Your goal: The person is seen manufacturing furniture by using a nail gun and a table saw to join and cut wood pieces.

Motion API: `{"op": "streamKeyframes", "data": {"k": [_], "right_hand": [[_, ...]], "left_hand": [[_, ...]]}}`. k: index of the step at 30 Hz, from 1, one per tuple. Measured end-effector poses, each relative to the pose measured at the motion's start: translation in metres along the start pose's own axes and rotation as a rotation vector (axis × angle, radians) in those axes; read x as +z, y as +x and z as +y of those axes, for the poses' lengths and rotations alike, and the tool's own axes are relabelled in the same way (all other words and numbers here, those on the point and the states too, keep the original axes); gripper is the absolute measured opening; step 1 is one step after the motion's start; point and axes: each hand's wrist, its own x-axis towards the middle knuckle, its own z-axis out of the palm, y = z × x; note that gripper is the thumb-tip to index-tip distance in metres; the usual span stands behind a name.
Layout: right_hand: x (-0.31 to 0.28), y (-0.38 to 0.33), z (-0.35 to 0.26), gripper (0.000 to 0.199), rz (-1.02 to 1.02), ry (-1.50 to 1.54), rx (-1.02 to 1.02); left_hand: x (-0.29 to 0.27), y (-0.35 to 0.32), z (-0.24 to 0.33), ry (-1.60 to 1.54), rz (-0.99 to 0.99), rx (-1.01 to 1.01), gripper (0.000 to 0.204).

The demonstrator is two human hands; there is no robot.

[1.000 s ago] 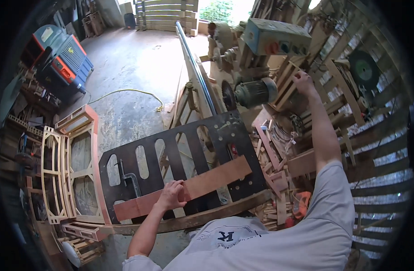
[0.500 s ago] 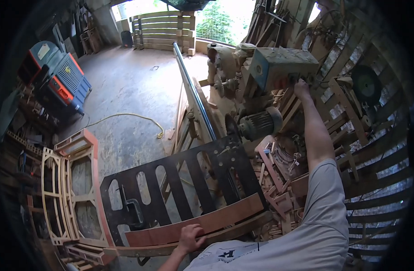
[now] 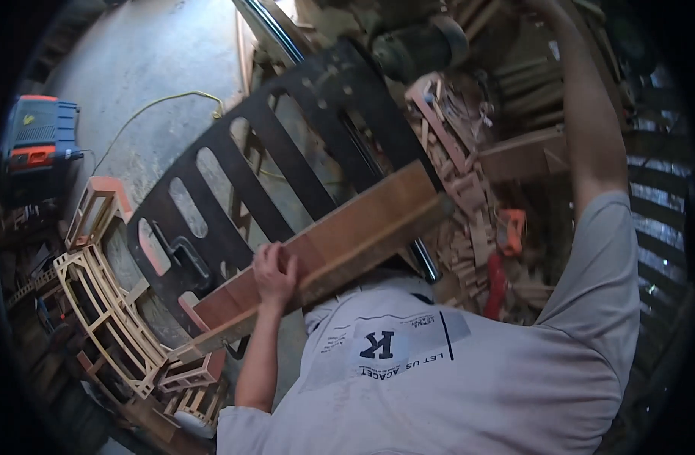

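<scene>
So, a long reddish-brown wooden board (image 3: pixel 340 243) was seen lying slantwise across the lower edge of a black slotted template panel (image 3: pixel 287 159), running from lower left up to the right; its right end stuck out a bit past the panel's edge, just beside a dark metal rail (image 3: pixel 423 262). The left hand (image 3: pixel 274 274) was laid on top of the board near its middle, fingers curled over the upper edge and pressed together, so the board was being held down rather than pinched. The right hand was stretched up toward the machine at the top and was cut off by the frame edge; whether it was spread or gripping couldn't be told.

Room-wise, things were tight on the right: a heap of wooden offcuts (image 3: pixel 469 227) was packed right against the board's far end, with an orange tool (image 3: pixel 512 230) sat among it. On the left, pale curved wooden frames (image 3: pixel 108 311) were stacked near the panel's lower corner, close but apart from the board. The only properly open stretch was the concrete floor (image 3: pixel 150 61) at upper left, crossed by a yellow cable (image 3: pixel 165 98); a blue and orange machine case (image 3: pixel 40 140) was parked well off at the left rim.
</scene>
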Motion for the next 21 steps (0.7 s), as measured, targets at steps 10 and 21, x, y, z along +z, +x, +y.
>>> {"op": "streamKeyframes", "data": {"k": [10,21], "right_hand": [[0.095,-0.327,0.047,0.018,-0.477,0.407,-0.1],[0.238,-0.391,0.047,0.022,-0.085,0.08,-0.611]], "left_hand": [[0.014,0.052,-0.012,-0.008,-0.006,0.014,0.02],[0.06,0.109,0.096,-0.018,-0.064,0.08,0.02]]}}
